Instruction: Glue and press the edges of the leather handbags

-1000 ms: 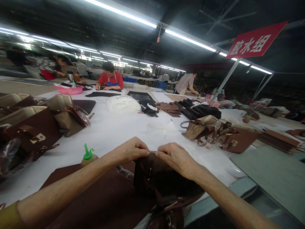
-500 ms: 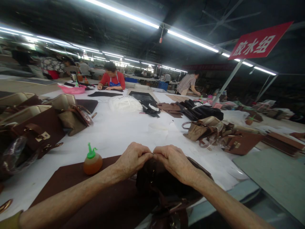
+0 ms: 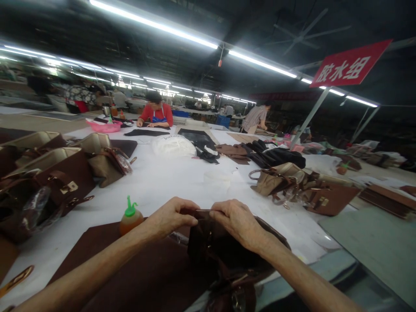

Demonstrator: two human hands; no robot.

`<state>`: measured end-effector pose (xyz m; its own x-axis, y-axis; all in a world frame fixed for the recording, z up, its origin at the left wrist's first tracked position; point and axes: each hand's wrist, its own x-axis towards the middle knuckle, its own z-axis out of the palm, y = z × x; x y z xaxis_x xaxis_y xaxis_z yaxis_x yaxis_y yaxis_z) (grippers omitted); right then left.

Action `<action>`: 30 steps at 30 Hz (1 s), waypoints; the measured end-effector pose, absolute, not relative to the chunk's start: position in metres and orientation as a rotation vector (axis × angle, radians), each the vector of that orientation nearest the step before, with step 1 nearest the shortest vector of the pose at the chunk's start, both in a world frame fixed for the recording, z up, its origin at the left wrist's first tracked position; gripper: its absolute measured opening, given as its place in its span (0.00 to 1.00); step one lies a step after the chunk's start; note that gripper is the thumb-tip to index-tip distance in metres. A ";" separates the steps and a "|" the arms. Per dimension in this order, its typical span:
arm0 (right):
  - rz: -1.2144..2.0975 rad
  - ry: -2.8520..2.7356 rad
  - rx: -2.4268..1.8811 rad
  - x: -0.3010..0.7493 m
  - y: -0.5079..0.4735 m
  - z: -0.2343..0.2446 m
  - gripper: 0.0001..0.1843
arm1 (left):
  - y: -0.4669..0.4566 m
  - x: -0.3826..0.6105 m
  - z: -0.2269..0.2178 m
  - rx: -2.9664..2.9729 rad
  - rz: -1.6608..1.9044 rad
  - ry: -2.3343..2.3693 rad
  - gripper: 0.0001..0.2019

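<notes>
Where the white table meets its near edge, a dark brown bag stands on a brown sheet, and both of the person's hands are at its top rim. The left hand has its fingers curled shut, pinching the rim from the left; the right hand is closed on the same rim just beside it, knuckles up, so the two sets of fingertips lie near each other with a short strip of the rim showing between them. The bag's straps and metal fittings hang down toward the bottom of the view, partly blurred. Just left of the left hand, on the far edge of the sheet, stands a small bottle with amber liquid and a green nozzle. Further left sit several tan and brown bags, some wrapped in clear film. To the right, well apart from the hands, lie more tan and brown bags, with a heap of black pieces behind them. A white bundle lies mid-table. At the far end a person in red sits bent over the table near a pink basin, and another person leans over it further right. A red sign hangs overhead.
</notes>
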<state>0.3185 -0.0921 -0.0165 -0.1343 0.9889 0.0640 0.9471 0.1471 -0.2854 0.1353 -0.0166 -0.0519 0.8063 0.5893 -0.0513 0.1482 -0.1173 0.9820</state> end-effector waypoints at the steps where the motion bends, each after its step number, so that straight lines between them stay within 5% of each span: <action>1: 0.250 -2.189 -1.894 0.318 -0.093 -0.017 0.15 | -0.017 0.136 -0.052 1.674 0.416 0.595 0.14; 20: 0.157 -2.210 -2.074 0.377 -0.116 -0.007 0.19 | -0.026 0.153 -0.057 2.120 0.642 0.780 0.14; 30: 0.364 -1.911 -2.085 0.394 -0.134 -0.018 0.11 | -0.033 0.161 -0.051 2.155 0.561 0.826 0.18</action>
<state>0.3940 -0.1344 -0.0182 0.0886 0.9960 0.0092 0.9229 -0.0786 -0.3769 0.1607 -0.0330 -0.0514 0.6959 0.7067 0.1277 0.3787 -0.5121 0.7709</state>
